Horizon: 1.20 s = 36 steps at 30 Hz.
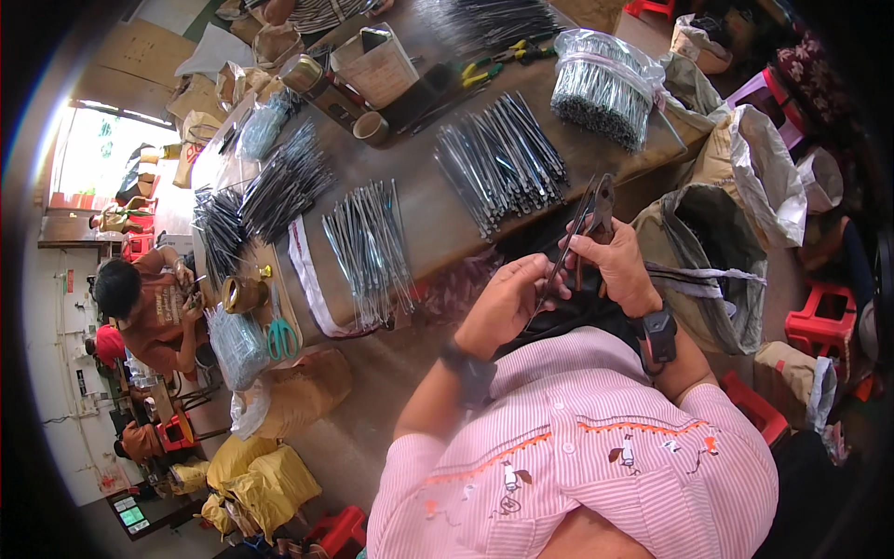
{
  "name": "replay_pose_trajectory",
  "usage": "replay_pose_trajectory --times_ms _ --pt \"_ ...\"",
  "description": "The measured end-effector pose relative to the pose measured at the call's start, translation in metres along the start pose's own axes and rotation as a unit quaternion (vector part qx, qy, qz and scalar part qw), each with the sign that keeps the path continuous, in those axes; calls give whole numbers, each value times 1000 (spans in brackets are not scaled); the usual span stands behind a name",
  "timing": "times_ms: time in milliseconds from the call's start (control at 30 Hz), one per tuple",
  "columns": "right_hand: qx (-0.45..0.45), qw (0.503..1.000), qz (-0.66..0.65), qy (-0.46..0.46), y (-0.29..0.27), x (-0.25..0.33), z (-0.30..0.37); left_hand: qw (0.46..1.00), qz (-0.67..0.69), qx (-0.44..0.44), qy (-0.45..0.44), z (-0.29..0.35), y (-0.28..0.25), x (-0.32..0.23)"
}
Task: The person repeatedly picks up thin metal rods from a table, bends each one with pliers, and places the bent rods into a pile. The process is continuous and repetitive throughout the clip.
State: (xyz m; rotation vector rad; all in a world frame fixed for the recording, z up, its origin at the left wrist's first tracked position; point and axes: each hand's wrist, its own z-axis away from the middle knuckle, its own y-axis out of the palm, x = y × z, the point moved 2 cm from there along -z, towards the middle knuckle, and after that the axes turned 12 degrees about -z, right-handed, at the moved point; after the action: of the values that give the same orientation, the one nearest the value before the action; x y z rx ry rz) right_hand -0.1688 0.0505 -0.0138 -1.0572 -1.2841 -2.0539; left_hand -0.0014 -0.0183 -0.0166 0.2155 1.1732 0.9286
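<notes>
In front of my lap my right hand is closed around a pair of pliers, jaws pointing up and away from me. Just left of it, my left hand has its fingers pinched on a thin dark metal strip, which slants up beside the pliers. Whether the jaws touch the strip I cannot tell. On the table beyond my hands lies a wide row of thin metal strips. A second, smaller bunch of strips is spread near the table's edge to the left.
A plastic-wrapped bundle of strips stands at the table's far right. Scissors and a tape roll lie left. An open sack stands right, near a red stool. Another person works at far left.
</notes>
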Motion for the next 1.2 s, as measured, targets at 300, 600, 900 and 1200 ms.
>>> replay_pose_trajectory --times_ms 300,600,900,1200 --pt "-20 994 -90 65 -13 -11 3 992 -22 -114 51 -11 -7 21" --pt "51 934 -280 216 -48 -10 31 967 -151 -161 130 -3 3 2" --pt "157 939 303 49 -40 -5 35 923 -279 -195 179 -2 16 -8" --pt "128 855 490 -107 -34 12 29 897 -326 -219 203 -3 10 -3"
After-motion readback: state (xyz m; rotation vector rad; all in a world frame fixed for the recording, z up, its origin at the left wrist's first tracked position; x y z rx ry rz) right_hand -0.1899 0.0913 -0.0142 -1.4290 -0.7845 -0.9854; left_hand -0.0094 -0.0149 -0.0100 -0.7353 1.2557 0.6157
